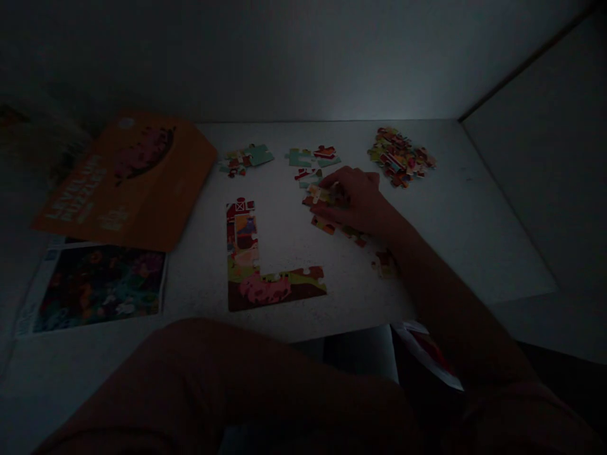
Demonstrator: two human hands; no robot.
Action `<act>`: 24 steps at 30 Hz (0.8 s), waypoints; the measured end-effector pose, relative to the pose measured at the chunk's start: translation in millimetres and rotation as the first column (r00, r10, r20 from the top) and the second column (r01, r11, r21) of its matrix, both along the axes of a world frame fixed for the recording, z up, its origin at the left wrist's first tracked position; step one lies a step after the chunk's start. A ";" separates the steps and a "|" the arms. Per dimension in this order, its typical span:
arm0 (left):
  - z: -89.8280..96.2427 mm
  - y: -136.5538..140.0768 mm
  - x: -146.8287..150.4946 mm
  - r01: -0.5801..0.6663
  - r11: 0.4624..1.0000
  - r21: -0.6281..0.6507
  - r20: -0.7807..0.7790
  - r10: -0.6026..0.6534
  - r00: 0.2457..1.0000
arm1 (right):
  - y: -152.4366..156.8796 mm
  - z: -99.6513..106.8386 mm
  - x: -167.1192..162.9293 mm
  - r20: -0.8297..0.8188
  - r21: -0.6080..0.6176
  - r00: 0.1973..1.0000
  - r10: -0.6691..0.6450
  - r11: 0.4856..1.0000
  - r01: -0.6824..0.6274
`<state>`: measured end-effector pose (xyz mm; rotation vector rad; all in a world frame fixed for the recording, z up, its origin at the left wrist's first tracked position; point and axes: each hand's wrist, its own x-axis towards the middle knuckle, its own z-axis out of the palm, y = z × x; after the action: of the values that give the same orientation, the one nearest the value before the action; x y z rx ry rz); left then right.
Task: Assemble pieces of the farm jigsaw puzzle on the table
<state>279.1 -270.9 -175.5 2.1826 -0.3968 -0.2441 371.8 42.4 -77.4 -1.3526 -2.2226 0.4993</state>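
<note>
Scene: a dim white table is viewed from above, with jigsaw pieces spread across it.
Right hand: the right hand is laid palm-down over a loose cluster of pieces at the centre of the table; the fingers are curled onto one piece, though whether it is pinched or only pressed cannot be told in this light.
Left hand: the hand itself is not seen; only a forearm is laid across the near edge at 6 o'clock.
Assembled part: an L-shaped corner section with a barn and a pink pig is lying at 7 o'clock from the right hand, well apart from it.
Loose stock: an unsorted heap of pieces is kept at 1 o'clock from the hand; small joined groups are set at 10 o'clock, and further pieces at 5 o'clock.
Reference: the orange puzzle box and a printed picture sheet are placed at 9 o'clock.
Step in hand: a piece is judged to be selected or tried among the central cluster; assembly is judged early.
Next move: a firm pinch, a lift, and matching of colour and tab against the corner section's edge would be called for.
</note>
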 end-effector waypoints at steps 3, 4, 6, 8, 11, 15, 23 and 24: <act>-0.1 0.9 2.0 0.047 0.981 -0.190 0.056 -0.037 0.998 | 1.6 -0.5 -1.0 -0.169 -0.112 0.986 0.000 0.994 -0.019; 1.8 2.4 1.7 0.043 0.980 -0.193 0.064 -0.031 0.997 | 2.2 -0.8 -1.1 -0.236 -0.152 0.972 -0.014 0.988 -0.023; 7.7 6.5 0.0 0.044 0.992 -0.118 0.086 -0.034 0.996 | 3.0 -0.4 -1.2 -0.368 -0.217 0.928 -0.053 0.976 -0.030; 14.5 10.8 -2.6 0.081 0.997 0.006 0.124 -0.082 0.989 | 2.9 1.8 -1.3 -0.476 -0.245 0.876 -0.083 0.969 -0.041; 20.5 13.6 -5.4 0.100 0.982 0.161 0.179 -0.129 0.975 | 1.3 7.7 -0.5 -0.570 -0.235 0.817 -0.089 0.970 -0.058; 22.7 12.8 -6.0 0.115 0.972 0.204 0.138 -0.145 0.980 | 1.4 11.0 4.6 -0.595 -0.220 0.797 -0.100 0.975 -0.042; 44.7 27.7 -4.5 0.137 0.983 0.126 0.082 -0.148 0.986 | -9.5 19.8 17.6 -0.611 -0.186 0.782 -0.118 0.982 0.003; 44.0 26.5 -5.1 0.112 0.983 0.148 0.101 -0.128 0.987 | -19.9 24.1 18.1 -0.614 -0.169 0.781 -0.110 0.986 0.006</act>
<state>274.0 -244.4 -131.4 2.3216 -0.5904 -0.2252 389.9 22.5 -53.3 -1.1057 -1.6104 0.9622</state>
